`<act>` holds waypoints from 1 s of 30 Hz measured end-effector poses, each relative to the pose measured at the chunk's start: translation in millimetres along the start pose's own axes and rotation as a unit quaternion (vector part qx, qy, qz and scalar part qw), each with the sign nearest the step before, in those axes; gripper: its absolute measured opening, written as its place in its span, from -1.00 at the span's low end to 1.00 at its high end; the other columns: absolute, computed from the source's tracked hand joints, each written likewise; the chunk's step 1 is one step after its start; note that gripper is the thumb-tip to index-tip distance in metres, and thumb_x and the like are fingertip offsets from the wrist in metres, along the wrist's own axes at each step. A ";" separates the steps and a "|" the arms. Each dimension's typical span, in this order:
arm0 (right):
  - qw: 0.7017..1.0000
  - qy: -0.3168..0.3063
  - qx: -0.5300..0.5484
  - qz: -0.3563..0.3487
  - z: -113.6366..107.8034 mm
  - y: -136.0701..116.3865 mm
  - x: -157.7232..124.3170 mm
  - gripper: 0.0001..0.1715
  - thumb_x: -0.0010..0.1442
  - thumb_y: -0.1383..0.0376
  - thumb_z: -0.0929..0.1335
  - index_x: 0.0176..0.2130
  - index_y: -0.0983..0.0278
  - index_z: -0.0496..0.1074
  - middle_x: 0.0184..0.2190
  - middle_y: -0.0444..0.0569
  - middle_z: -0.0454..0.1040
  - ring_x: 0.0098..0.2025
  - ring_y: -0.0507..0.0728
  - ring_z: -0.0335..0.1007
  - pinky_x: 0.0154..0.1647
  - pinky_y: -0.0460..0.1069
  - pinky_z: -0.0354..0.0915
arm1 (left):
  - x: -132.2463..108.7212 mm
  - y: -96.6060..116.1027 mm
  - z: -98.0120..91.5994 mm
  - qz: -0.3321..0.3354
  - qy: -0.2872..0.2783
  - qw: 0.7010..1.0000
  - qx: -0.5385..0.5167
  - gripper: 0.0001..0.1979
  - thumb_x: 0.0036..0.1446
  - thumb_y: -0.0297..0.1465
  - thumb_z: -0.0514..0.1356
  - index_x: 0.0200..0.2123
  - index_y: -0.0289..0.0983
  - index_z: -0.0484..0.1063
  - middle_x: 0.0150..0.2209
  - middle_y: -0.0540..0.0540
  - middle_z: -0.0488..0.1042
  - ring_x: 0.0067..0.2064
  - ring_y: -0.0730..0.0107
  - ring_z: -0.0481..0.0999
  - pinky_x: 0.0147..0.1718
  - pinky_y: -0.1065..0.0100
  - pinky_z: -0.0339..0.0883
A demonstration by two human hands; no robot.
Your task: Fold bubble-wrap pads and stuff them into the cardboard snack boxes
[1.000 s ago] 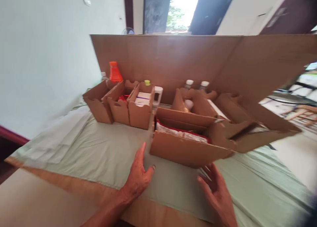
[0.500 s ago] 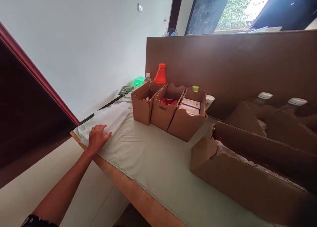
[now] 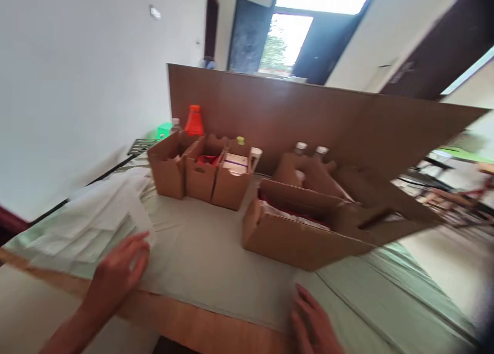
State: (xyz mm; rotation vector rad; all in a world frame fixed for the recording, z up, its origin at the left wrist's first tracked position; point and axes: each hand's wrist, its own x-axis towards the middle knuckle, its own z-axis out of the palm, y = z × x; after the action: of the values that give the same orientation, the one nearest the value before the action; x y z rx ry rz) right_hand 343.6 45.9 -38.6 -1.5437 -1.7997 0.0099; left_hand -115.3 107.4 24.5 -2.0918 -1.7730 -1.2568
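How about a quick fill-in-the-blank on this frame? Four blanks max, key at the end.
1. The thin sheet by the left hand is coloured ____.
2. Side by side behind that hand stand ____ narrow cardboard boxes.
3. The layered sheets lie toward the ____ end of the table, away from the right hand.
4. The cloth under the boxes is pale ____.

Missing words: white; three; left; green.
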 end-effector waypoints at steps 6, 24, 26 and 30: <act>0.979 -0.064 0.000 -0.194 16.2 -69.8 5.6 -0.36 0.24 0.37 0.33 0.29 0.23 0.29 0.22 0.19 0.43 0.24 0.29 0.38 0.12 0.15 0.43 | -79.4 71.5 74.2 0.290 -0.059 0.944 -0.148 -0.66 0.20 -0.62 -0.01 -0.29 -0.15 0.50 -0.17 -0.05 0.68 -0.08 0.35 0.65 -0.02 0.37 0.48; 0.978 -0.157 0.075 -0.114 -15.2 -83.4 15.7 -0.50 -0.10 0.57 0.30 -0.13 0.25 0.41 0.19 0.22 0.41 0.16 0.33 0.34 0.10 0.27 0.30 | -34.7 82.7 15.1 0.213 -0.182 0.953 -0.112 -0.75 0.23 -0.69 0.07 -0.26 -0.22 0.37 0.01 -0.21 0.60 0.19 0.19 0.47 0.09 0.12 0.41; 0.978 -0.155 0.116 -0.081 -20.5 -86.1 14.3 -0.41 0.00 0.56 0.31 0.03 0.23 0.36 0.01 0.11 0.52 0.01 0.24 0.43 -0.01 0.18 0.37 | -31.1 91.5 22.6 0.206 -0.172 0.955 -0.125 -0.74 0.22 -0.71 0.06 -0.27 -0.23 0.36 0.02 -0.21 0.59 0.19 0.18 0.47 0.09 0.10 0.41; 0.975 -0.132 0.173 -0.053 -28.1 -92.6 15.8 -0.50 0.17 0.48 0.36 0.09 0.18 0.33 -0.22 -0.06 0.54 -0.17 0.16 0.44 -0.13 0.09 0.39 | -26.5 103.5 28.5 0.205 -0.151 0.956 -0.147 -0.72 0.21 -0.73 0.06 -0.26 -0.24 0.36 0.01 -0.21 0.57 0.19 0.17 0.46 0.10 0.09 0.40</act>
State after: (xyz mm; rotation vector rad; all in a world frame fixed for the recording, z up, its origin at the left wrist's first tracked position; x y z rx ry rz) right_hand 280.4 21.6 32.3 -1.2407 -1.9580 0.4731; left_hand -10.6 72.1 30.4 -2.7633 -1.1880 -1.1846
